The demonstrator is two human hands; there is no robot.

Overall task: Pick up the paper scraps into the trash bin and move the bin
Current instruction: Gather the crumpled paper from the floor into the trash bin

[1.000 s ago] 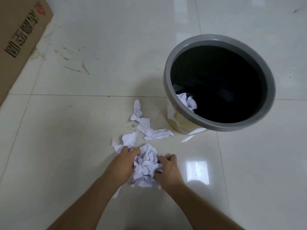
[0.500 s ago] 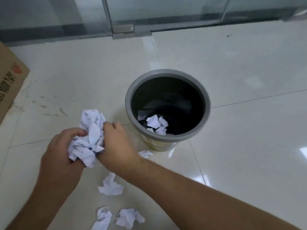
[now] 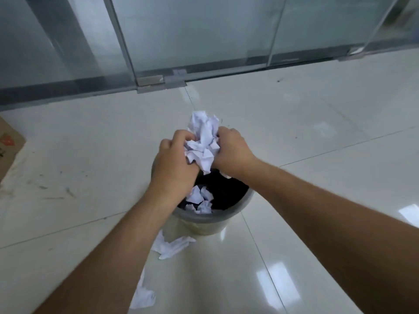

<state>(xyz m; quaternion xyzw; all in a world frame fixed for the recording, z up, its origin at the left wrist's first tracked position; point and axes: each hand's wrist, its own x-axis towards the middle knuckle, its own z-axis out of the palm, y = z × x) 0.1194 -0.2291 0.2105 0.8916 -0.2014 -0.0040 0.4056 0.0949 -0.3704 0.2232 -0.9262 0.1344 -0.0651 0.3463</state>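
Both hands over the trash bin (image 3: 205, 219), holding one wad of paper (image 3: 203, 145) between them. Left hand (image 3: 173, 165) has its fingers curled shut around the wad's left side; right hand (image 3: 233, 152) does the same on the right side. Wad is pinched from both sides, no gap visible between palms and paper.

Wad: white, heavily crumpled, many sharp creases, several torn sheets bunched together. Top sticks up above the knuckles, a pointed tail hangs down below the hands toward the bin opening. Held clear above the rim, not touching it.

Bin: round, grey rim, dark inside, pale wall below the rim. Stands upright on the glossy tiled floor (image 3: 317, 137). More scraps in the bin (image 3: 199, 198), white and crumpled, lying at the near-left side of the interior.

Loose scraps left on the floor: one flat torn piece (image 3: 173, 247) just beside the bin's near-left base, another scrap (image 3: 142, 298) nearer the camera, partly hidden by the left forearm.

Cardboard box (image 3: 9, 146) at the left edge, well apart from the bin. Glass partition (image 3: 204, 37) along the far side.
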